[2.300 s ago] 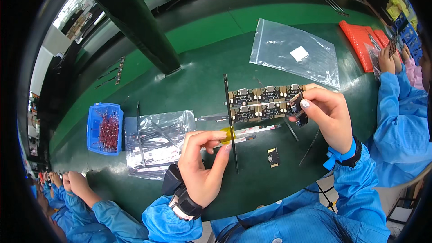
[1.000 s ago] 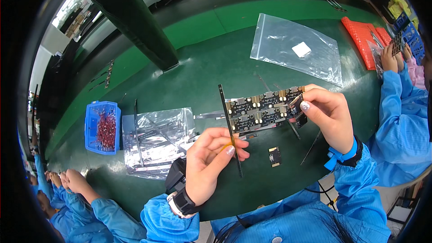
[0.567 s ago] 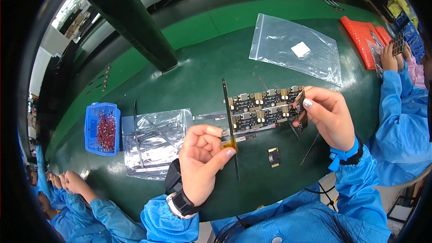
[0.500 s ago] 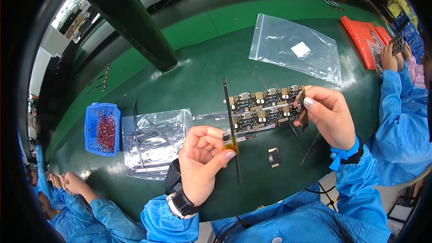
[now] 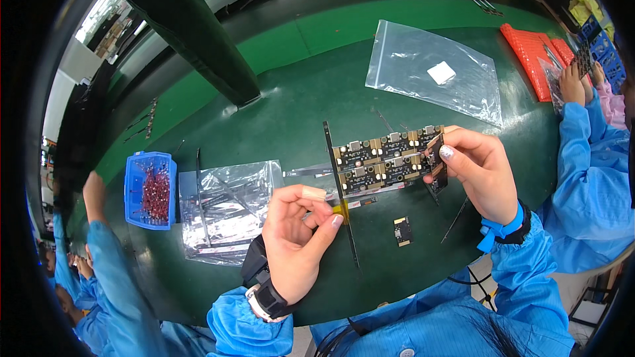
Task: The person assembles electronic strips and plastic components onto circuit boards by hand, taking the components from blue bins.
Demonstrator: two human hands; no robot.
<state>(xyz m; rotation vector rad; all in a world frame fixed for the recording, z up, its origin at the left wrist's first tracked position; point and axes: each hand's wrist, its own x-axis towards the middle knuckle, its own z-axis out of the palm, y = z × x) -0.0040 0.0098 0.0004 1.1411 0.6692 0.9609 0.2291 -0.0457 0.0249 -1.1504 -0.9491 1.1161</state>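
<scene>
At left on a green table (image 5: 218,291), a blue bin (image 5: 172,188) of small red parts sits beside a clear bag (image 5: 264,175) of dark strips. Nearer, a worker's left hand (image 5: 294,235) pinches yellow tape (image 5: 341,212) on a long dark bar (image 5: 328,142), its fingers curled and thumb pointing right. Between the hands, above the table, the circuit board (image 5: 377,166) extends rightward from the bar. A small board (image 5: 403,231) lies nearer, below it. The right hand (image 5: 486,175) grips the circuit board's right end, thumb on the near side, forearm slanting in from the near right.
</scene>
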